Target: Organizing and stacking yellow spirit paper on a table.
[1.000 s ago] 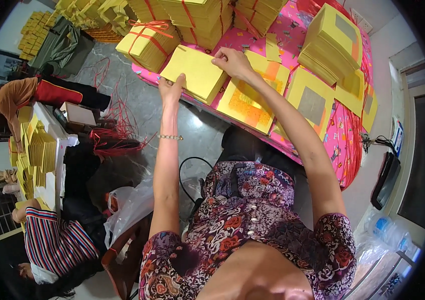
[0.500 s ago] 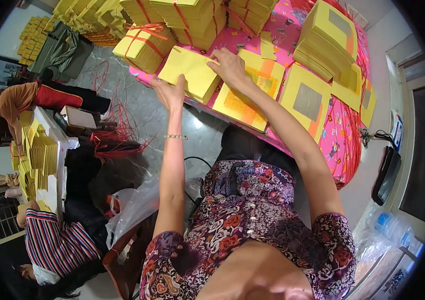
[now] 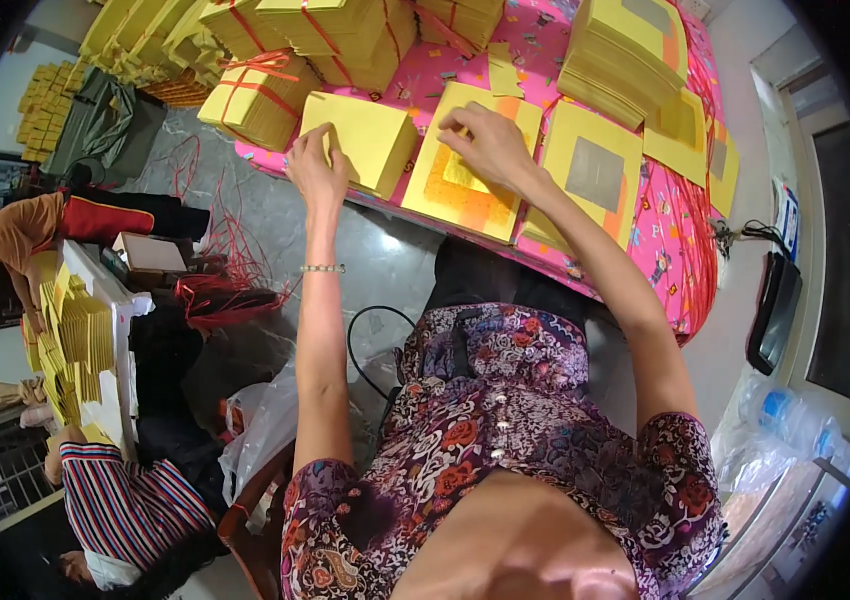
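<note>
A squared stack of plain yellow paper (image 3: pixel 370 130) stands near the front edge of the pink-covered table. My left hand (image 3: pixel 318 172) rests against its left front corner, thumb and fingers apart. To the right lies a flatter pile of yellow paper with a gold foil square (image 3: pixel 455 197) and an orange strip. Over this pile hovers my right hand (image 3: pixel 493 145), its fingers bent inward and close together. Whatever those fingertips hold, if anything, is hidden. Beside it sits another yellow pile with a silver square (image 3: pixel 598 172).
Tied yellow bundles (image 3: pixel 255 95) with red string stand at the back left. A tall yellow stack (image 3: pixel 615 75) rises at the back right. Red strings (image 3: pixel 710 250) hang off the table's right edge. Two people work at a white table (image 3: pixel 125 340) on the left.
My right hand has left the plain stack's right corner and moved over the gold-square pile. My left hand has shifted to the stack's left side. The whole view has moved slightly.
</note>
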Motion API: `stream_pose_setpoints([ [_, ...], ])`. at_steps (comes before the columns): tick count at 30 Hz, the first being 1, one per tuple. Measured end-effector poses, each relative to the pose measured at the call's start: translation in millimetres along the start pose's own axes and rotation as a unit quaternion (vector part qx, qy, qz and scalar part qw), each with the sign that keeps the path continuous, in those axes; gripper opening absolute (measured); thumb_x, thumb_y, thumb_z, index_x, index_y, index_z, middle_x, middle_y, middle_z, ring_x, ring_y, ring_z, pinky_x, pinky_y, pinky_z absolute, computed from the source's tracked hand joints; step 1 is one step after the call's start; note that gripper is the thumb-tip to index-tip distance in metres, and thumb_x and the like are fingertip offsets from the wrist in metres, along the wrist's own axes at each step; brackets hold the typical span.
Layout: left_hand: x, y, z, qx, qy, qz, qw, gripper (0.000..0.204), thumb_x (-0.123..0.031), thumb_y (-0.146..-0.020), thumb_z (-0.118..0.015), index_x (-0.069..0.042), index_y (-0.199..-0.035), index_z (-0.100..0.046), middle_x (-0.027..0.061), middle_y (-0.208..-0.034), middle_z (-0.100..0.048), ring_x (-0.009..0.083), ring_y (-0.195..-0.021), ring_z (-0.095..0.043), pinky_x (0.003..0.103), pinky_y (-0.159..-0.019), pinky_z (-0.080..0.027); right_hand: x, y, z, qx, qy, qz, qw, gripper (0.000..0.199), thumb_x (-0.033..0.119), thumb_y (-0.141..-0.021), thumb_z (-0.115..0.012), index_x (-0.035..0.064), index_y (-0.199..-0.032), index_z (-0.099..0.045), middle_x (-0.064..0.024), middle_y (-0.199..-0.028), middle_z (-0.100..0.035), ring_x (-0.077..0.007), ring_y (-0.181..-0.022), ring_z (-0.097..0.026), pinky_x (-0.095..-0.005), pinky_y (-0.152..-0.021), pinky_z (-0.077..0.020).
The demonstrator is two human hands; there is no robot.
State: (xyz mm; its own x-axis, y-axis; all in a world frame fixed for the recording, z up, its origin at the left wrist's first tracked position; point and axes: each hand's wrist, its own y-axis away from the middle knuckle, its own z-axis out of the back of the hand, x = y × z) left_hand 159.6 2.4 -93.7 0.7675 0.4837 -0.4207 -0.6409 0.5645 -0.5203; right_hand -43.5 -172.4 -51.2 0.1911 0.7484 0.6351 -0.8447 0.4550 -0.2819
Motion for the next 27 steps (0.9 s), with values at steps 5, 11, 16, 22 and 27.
stream_pose_setpoints([
  [5,-5.8,-1.3,6.3,-0.001,0.012,-0.009,1.0,0.036,-0.008,-0.076,-0.058,-0.009,-0.112,-0.06,0.0155,-0.11,-0.057,0.035,-0.103,-0.051,0.046,-0.088,-0.038,-0.5,68.1,20.4,0.026,0.084,0.033,0.996,0.027,0.027,-0.08,-0.065,0.0059,-0.096,-0.06,-0.0109,-0.087,-0.058,-0.0296,-0.083,-0.059,-0.0393,-0.071,-0.0467],
  [11,-6.0,2.6,14.0,-0.02,0.024,-0.023,0.999,0.034,-0.006,-0.077,-0.057,-0.007,-0.111,-0.06,0.0161,-0.11,-0.057,0.0348,-0.103,-0.051,0.045,-0.089,-0.038,10.3,110.5,20.0,0.027,0.134,0.089,0.987,0.042,0.026,-0.067,-0.074,0.0066,-0.099,-0.055,-0.0083,-0.091,-0.054,-0.027,-0.089,-0.053,-0.0391,-0.078,-0.0421],
  [16,-23.8,5.4,25.9,-0.06,0.035,-0.07,0.995,0.031,-0.003,-0.079,-0.056,-0.005,-0.109,-0.06,0.0158,-0.106,-0.06,0.0333,-0.101,-0.054,0.042,-0.088,-0.04,4.1,119.6,12.9,0.026,0.154,0.092,0.983,0.034,0.024,-0.069,-0.073,0.0075,-0.095,-0.059,-0.0077,-0.092,-0.057,-0.0267,-0.089,-0.056,-0.038,-0.078,-0.0432],
  [22,-81.9,36.8,39.5,0.148,0.26,-0.119,0.947,0.026,-0.008,-0.078,-0.064,-0.005,-0.103,-0.064,0.0128,-0.099,-0.063,0.0296,-0.096,-0.057,0.037,-0.084,-0.045,-3.6,117.8,15.3,0.021,0.105,0.096,0.99,0.017,0.021,-0.078,-0.064,0.0048,-0.078,-0.064,-0.008,-0.08,-0.059,-0.0263,-0.079,-0.059,-0.0388,-0.073,-0.0461],
  [27,-99.5,58.6,26.8,0.255,0.207,-0.229,0.917,0.031,-0.015,-0.072,-0.071,-0.007,-0.101,-0.064,0.0106,-0.099,-0.063,0.0298,-0.097,-0.055,0.037,-0.086,-0.044,-1.3,112.4,17.5,0.033,0.081,0.056,0.995,0.019,0.021,-0.081,-0.061,0.0037,-0.075,-0.066,-0.0092,-0.076,-0.06,-0.0277,-0.077,-0.059,-0.0408,-0.07,-0.047],
])
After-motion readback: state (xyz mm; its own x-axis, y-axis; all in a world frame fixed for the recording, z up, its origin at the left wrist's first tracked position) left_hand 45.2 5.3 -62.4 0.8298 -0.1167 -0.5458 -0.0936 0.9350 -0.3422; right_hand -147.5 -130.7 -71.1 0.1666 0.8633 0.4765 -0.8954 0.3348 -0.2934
